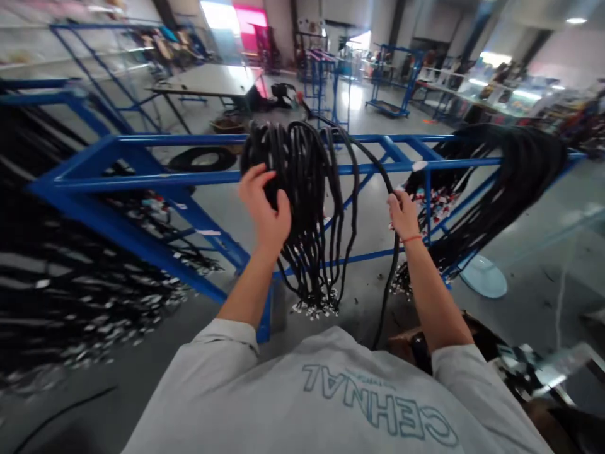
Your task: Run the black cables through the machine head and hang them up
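Observation:
A thick bundle of black cables hangs over the blue rack in front of me, with small white connectors at its lower ends. My left hand rests against the bundle's left side, its thumb and fingers apart. To the right, my right hand is closed around a single black cable. That cable arches over the rails from behind the rack and hangs down below my hand. A few cables at the bundle's right edge hang slightly apart from the others.
More black cables drape over the rack's right end. A large mass of cables hangs at left. A coiled cable lies behind the rails. A pale round disc sits on the floor at right. Beyond stands a white-topped table.

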Demonstrator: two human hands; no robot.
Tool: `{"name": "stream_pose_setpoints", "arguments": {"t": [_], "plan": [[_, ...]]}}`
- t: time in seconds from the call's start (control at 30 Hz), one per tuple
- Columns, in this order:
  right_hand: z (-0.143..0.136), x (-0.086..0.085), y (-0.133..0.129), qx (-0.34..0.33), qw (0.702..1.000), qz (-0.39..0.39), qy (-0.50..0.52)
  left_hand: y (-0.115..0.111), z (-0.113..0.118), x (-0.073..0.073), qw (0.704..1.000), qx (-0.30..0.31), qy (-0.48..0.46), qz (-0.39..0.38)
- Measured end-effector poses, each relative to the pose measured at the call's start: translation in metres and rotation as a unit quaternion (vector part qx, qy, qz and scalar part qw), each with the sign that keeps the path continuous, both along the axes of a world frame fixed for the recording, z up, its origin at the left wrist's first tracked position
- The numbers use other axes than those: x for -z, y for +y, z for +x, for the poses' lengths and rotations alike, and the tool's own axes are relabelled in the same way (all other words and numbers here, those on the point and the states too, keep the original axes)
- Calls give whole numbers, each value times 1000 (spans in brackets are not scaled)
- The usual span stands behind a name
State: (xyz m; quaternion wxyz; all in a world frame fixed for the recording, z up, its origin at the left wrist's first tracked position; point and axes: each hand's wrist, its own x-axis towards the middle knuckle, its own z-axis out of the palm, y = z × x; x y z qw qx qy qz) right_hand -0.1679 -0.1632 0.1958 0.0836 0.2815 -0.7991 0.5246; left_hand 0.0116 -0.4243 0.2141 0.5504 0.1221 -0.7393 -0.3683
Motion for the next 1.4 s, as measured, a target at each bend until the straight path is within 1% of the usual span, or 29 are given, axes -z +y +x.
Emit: {"name": "stream_pose_setpoints", "arguments": {"t": [0.03, 0.07, 0.1, 0.13, 0.17, 0.23, 0.27, 0.3, 0.37, 0.47, 0.53, 0.57, 0.6, 0.67, 0.73, 0.77, 0.83, 0.9, 0.93, 0.97, 1.03, 1.1, 1.13, 1.17, 1.23, 1.27, 1.3, 1.33, 1.4], "plan": [[-6, -1, -18, -14, 1000, -16, 1, -22, 8, 2, 999, -47, 13, 12], [-8, 3, -35, -41, 998, -33, -21, -40, 13, 6, 997, -70, 21, 34], [-6, 10, -52, -80, 994, -44, -57, -54, 16, 13, 996, -63, 16, 62], [-3, 19, -67, -128, 986, -46, -99, -64, 16, 21, 995, -24, -7, 92], [1, 28, -79, -174, 973, -45, -142, -69, 14, 32, 991, 37, -46, 123], [10, 45, -98, -233, 949, -42, -210, -69, 5, 53, 960, 165, -135, 181], [13, 51, -103, -242, 942, -43, -229, -65, 0, 63, 942, 207, -164, 206], [15, 56, -106, -243, 939, -46, -238, -60, -5, 70, 928, 234, -179, 227], [17, 59, -107, -238, 939, -50, -244, -54, -13, 78, 916, 255, -179, 253], [20, 56, -100, -231, 941, -54, -242, -52, -18, 78, 909, 276, -176, 257], [24, 53, -96, -211, 949, -50, -229, -53, -18, 76, 910, 274, -190, 248], [27, 51, -94, -198, 953, -45, -223, -52, -17, 75, 916, 255, -197, 241], [29, 50, -92, -185, 957, -38, -220, -50, -15, 74, 926, 219, -203, 229], [32, 48, -88, -168, 960, -15, -223, -45, -5, 67, 954, 120, -208, 177], [32, 44, -81, -159, 965, 28, -208, -43, 13, 55, 977, 24, -195, 89], [31, 40, -76, -149, 971, 54, -178, -45, 23, 45, 983, -14, -178, 37], [31, 23, -64, -92, 990, 87, -68, -57, 41, 22, 987, -83, -127, -58], [35, -5, -57, -22, 995, 73, 71, -75, 46, -2, 979, -131, -102, -117], [40, -23, -60, -4, 990, 57, 133, -84, 42, -13, 975, -137, -113, -132], [45, -42, -67, -5, 982, 45, 184, -92, 34, -21, 971, -134, -135, -144], [58, -80, -98, -50, 961, 56, 264, -104, 14, -32, 960, -139, -182, -163], [72, -108, -148, -100, 934, 104, 328, -108, -2, -35, 942, -172, -223, -180], [78, -117, -177, -126, 916, 141, 353, -108, -7, -35, 932, -195, -239, -190], [82, -122, -206, -157, 895, 185, 375, -107, -8, -34, 920, -215, -257, -203], [84, -124, -257, -218, 829, 265, 441, -107, -4, -34, 894, -237, -294, -239], [82, -121, -276, -224, 810, 274, 468, -108, 0, -35, 882, -242, -312, -258], [78, -118, -290, -226, 793, 286, 489, -109, 4, -36, 870, -246, -326, -277], [73, -114, -297, -219, 784, 290, 502, -110, 7, -37, 860, -251, -335, -293], [61, -110, -293, -208, 781, 298, 508, -113, 11, -39, 844, -263, -341, -319]]}}
